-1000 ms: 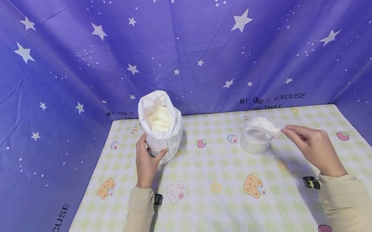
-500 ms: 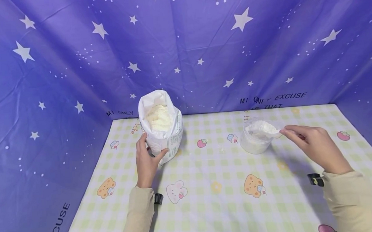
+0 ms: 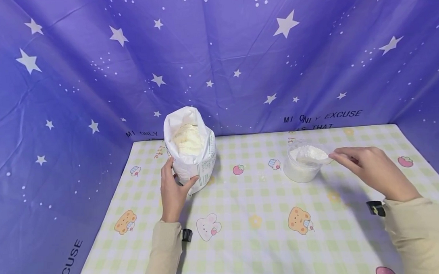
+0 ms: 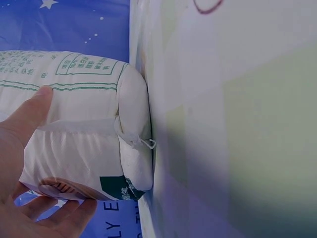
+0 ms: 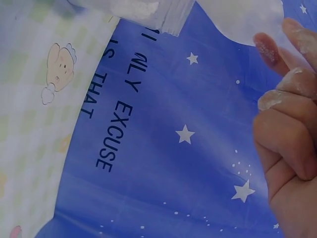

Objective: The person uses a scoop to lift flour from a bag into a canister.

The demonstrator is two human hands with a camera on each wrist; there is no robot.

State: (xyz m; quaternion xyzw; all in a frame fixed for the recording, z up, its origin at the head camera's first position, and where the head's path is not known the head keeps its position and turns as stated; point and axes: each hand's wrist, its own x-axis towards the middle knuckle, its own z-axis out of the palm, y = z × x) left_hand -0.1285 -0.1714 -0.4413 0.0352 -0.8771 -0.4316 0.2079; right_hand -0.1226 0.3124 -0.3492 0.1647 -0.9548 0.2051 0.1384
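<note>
In the head view an open white flour bag (image 3: 203,170) with green print stands upright on the left of the table, pale powder showing in its mouth. My left hand (image 3: 173,195) holds its near side, thumb on one face and fingers round the other; the left wrist view shows the bag's base (image 4: 133,124) on the cloth. To the right is a clear round plastic tub (image 3: 301,174) containing white powder. My right hand (image 3: 373,170) pinches a whitish scoop (image 3: 312,154) at its end. The scoop, loaded with powder, lies over and partly within the tub's mouth.
A green-and-white checked cloth (image 3: 252,248) with cartoon prints covers the table. Scattered powder (image 3: 261,176) lies on it between bag and tub. A blue starry curtain (image 3: 238,43) hangs behind and at both sides. Black wrist straps (image 3: 376,208) show at the sleeves.
The scoop has dropped slightly lower into the tub, its raised tip coming down. My right wrist and sleeve have shifted a little to the right. The left hand and bag have stayed put.
</note>
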